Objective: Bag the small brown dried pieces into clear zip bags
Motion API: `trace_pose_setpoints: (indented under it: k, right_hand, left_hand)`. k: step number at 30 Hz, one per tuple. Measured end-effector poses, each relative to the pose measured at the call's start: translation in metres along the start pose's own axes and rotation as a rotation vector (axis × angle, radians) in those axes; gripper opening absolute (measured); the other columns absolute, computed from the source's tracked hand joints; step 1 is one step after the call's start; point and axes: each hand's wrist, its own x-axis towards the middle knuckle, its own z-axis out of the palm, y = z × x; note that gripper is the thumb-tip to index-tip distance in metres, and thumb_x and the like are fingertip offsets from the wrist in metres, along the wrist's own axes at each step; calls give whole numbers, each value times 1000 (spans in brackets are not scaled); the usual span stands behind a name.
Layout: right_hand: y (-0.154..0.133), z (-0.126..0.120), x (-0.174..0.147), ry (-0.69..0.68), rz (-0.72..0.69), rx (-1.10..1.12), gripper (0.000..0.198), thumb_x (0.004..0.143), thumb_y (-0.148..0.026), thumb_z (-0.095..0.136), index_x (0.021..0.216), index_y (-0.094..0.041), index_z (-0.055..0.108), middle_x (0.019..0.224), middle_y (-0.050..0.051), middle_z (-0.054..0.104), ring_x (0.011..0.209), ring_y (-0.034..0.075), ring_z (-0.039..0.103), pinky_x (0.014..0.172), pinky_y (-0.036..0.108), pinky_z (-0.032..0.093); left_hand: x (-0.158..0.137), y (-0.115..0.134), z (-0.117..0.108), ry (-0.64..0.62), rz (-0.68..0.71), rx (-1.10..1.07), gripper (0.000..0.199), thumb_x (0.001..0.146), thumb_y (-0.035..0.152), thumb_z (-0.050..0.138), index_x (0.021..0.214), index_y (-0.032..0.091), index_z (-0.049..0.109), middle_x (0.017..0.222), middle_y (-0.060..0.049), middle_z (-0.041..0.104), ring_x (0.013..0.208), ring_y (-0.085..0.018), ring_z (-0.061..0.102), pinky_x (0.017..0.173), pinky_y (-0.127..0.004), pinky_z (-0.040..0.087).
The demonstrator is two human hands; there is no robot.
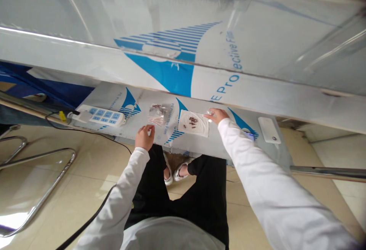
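Observation:
My left hand [145, 137] is at the front edge of the narrow shelf, its fingers curled into a pinch. What it holds, if anything, is too small to make out. Just beyond it lies a clear plastic bag [158, 113] with small brownish pieces inside. My right hand [216, 115] is at the upper right corner of a white paper square [202, 129], thumb and fingers pinched together. Something small and whitish shows at its fingertips, but I cannot make it out. Several small dark brown pieces [193, 121] lie on the paper.
A white power strip [104, 116] with a plugged-in cable lies on the shelf at left. A white phone-like device [269, 130] lies at right. Above the shelf juts a film-covered tabletop [85, 57]. A metal chair frame [61, 151] stands on the floor at left.

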Motion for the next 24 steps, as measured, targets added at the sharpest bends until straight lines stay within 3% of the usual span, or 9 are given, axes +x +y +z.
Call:
trace_pose_setpoints:
  k: [3, 8, 11, 15, 19, 24]
  right_hand:
    - [33, 11, -29, 107, 93, 122, 37, 82, -48, 57, 99, -16, 67, 85, 7, 71, 73, 20, 64, 69, 31, 50]
    - [64, 43, -56, 285, 228, 249, 44, 84, -50, 50, 106, -14, 64, 81, 7, 70, 64, 17, 61, 64, 29, 50]
    - [78, 56, -57, 368, 292, 273, 48, 83, -50, 49, 109, -11, 62, 87, 10, 68, 76, 21, 62, 75, 34, 50]
    - [93, 62, -60, 493, 388, 278, 54, 82, -48, 49, 120, -10, 54, 110, 18, 62, 106, 30, 55, 89, 45, 44]
    - [88, 65, -92, 636, 479, 288, 53, 85, -39, 43, 126, -6, 47, 120, 24, 54, 116, 33, 48, 95, 50, 40]
    - [39, 80, -155, 765, 492, 347, 43, 87, -38, 42, 121, -15, 52, 118, 19, 58, 114, 32, 51, 95, 51, 42]
  left_hand:
    - [33, 3, 5, 1, 18, 49, 27, 85, 29, 47, 99, 16, 66, 98, -12, 70, 91, -24, 65, 83, -34, 48]
    - [72, 5, 22, -42, 80, 135, 36, 80, 20, 52, 115, 16, 61, 121, -15, 63, 109, -30, 59, 91, -40, 44]
    - [80, 4, 30, -101, 147, 176, 35, 75, 17, 58, 109, 22, 64, 119, -9, 66, 105, -27, 61, 89, -36, 45]
    - [78, 1, 30, -114, 200, 217, 25, 79, 20, 55, 100, 24, 67, 111, -8, 70, 98, -26, 64, 88, -36, 43]
    - [74, 1, 25, -72, 197, 235, 22, 84, 25, 51, 97, 22, 69, 96, -10, 73, 90, -27, 65, 85, -37, 42]
    - [70, 13, 13, 100, 122, 231, 29, 90, 31, 41, 96, 18, 66, 93, -14, 69, 93, -27, 62, 84, -37, 40]
